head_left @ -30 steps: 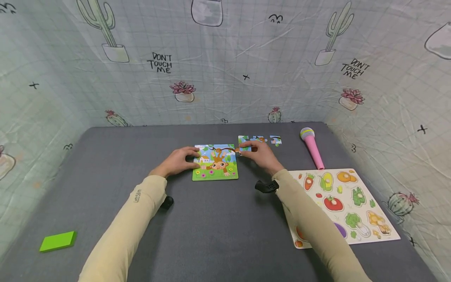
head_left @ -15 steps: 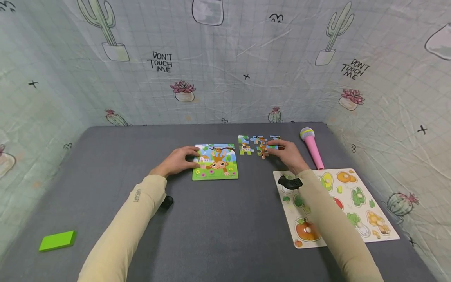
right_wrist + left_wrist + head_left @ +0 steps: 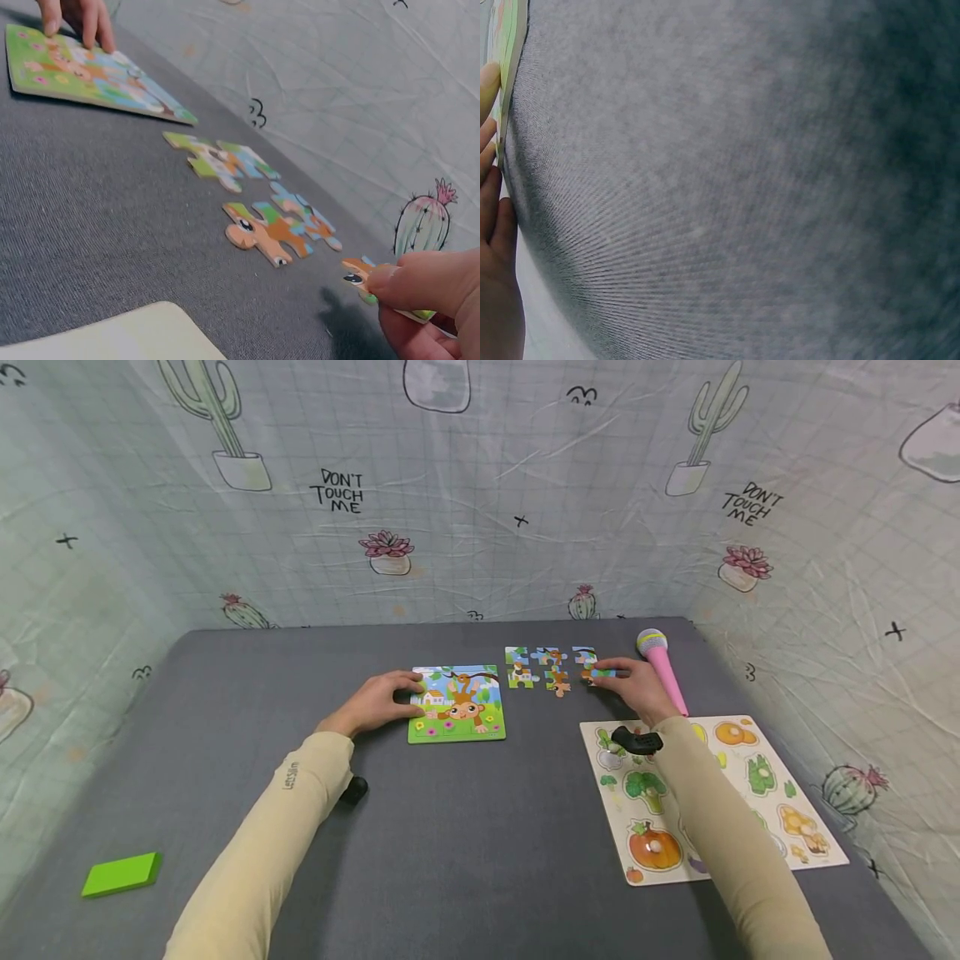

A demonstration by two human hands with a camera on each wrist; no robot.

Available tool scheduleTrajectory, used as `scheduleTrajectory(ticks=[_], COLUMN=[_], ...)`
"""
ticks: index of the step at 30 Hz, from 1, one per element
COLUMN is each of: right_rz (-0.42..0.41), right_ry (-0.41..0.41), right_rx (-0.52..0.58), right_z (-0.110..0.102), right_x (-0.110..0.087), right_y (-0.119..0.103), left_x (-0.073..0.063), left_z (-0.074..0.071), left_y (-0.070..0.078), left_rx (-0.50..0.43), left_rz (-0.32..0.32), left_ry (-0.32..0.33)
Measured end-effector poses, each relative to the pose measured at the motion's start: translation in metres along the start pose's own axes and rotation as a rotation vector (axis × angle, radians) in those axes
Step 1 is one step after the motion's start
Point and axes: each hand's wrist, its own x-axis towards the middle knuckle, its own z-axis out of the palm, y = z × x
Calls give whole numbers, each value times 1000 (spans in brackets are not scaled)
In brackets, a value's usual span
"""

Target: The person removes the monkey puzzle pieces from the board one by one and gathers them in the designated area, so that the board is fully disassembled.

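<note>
In the head view my left hand (image 3: 381, 698) rests its fingertips and thumb on the left edge of a monkey jigsaw puzzle (image 3: 459, 703), a flat green-bordered board. The right wrist view shows those fingertips on top of the board. My right hand (image 3: 636, 683) pinches a jigsaw piece (image 3: 355, 277) between thumb and finger; its shadow falls on the table beside it. Several loose jigsaw pieces (image 3: 557, 680) lie in two rows between the board and my right hand. One upper piece (image 3: 584, 654) sits just behind the pinched one.
A pink toy microphone (image 3: 663, 670) lies behind my right hand. Under my right forearm is a vegetable peg board (image 3: 611, 810), partly covered by the sleeve. A green block (image 3: 122, 874) lies at the front left. A patterned cloth (image 3: 480, 493) hangs behind the grey table (image 3: 465, 835).
My right hand has moved right, from beside the board to the right end of the loose pieces, uncovering the lower pieces. The left hand and the board have stayed in place.
</note>
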Motion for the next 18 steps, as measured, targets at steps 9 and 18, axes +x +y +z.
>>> scheduleTrajectory(ticks=[9,18], right_rz=[34,0], right_ry=[-81,-42], right_rx=[-37,-122], right_z=[1,5], right_x=[4,8], right_y=[8,11], left_x=[0,0], left_z=[1,2], left_y=[0,-1], left_rx=[0,-1], left_rz=[8,12], left_ry=[3,15])
